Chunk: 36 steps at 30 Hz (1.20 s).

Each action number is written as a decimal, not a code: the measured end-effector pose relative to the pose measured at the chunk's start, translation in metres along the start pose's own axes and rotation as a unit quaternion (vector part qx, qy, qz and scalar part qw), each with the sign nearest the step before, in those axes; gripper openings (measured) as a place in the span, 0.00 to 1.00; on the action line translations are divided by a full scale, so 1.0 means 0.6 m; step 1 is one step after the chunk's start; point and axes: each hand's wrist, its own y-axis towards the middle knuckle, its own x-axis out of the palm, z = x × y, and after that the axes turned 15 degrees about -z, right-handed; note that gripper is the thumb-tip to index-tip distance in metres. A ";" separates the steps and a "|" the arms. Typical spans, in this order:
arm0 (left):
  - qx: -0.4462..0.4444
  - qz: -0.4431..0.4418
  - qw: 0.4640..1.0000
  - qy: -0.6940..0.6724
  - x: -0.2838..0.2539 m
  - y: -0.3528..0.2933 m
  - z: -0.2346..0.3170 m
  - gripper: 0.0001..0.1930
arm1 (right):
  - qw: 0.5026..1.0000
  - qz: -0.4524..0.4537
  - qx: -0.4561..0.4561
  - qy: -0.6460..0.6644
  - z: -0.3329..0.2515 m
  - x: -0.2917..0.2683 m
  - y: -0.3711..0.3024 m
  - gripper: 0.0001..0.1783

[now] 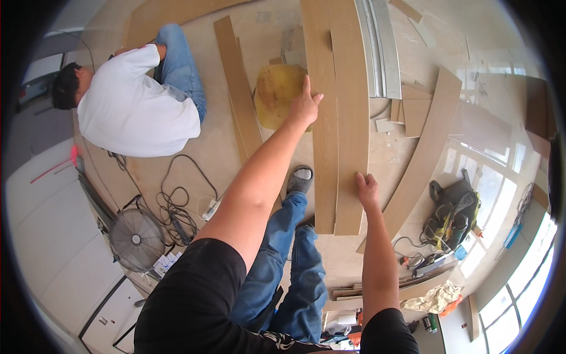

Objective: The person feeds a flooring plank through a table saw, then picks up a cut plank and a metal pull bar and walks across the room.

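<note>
Two long light-brown wooden planks lie lengthwise in front of me, side by side. My left hand (305, 107) grips the outer edge of the left plank (325, 159), thumb on its face and index finger stretched along it. Lower down, my right hand (368, 190) is closed on the outer edge of the right plank (352, 130), its fingers partly hidden. The near ends of both planks reach close to my feet. Beyond my left hand sits a yellowish bucket or stool top (276, 97); I cannot tell which.
A person in a white shirt (138, 103) crouches at the far left. A fan (137, 239) and tangled black cable (180, 203) are at left. More planks (237, 88) lie nearby, with metal channels (380, 53) and a long board (425, 138) at right. A tool bag (454, 215) stands beyond.
</note>
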 end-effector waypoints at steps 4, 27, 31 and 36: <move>0.007 0.002 1.000 -0.004 0.012 -0.003 -0.006 0.41 | 1.000 0.010 0.000 -0.026 0.019 0.000 -0.005 0.29; 0.034 0.007 0.999 -0.039 0.089 -0.037 -0.057 0.41 | 0.999 0.009 -0.020 -0.035 0.070 0.018 -0.069 0.27; 0.048 0.039 0.998 -0.019 0.102 -0.049 -0.066 0.41 | 1.000 0.005 -0.025 -0.003 0.077 0.022 -0.081 0.28; 0.006 -0.029 0.998 -0.052 0.104 -0.076 -0.052 0.41 | 1.000 0.009 -0.018 -0.014 0.110 0.025 -0.095 0.28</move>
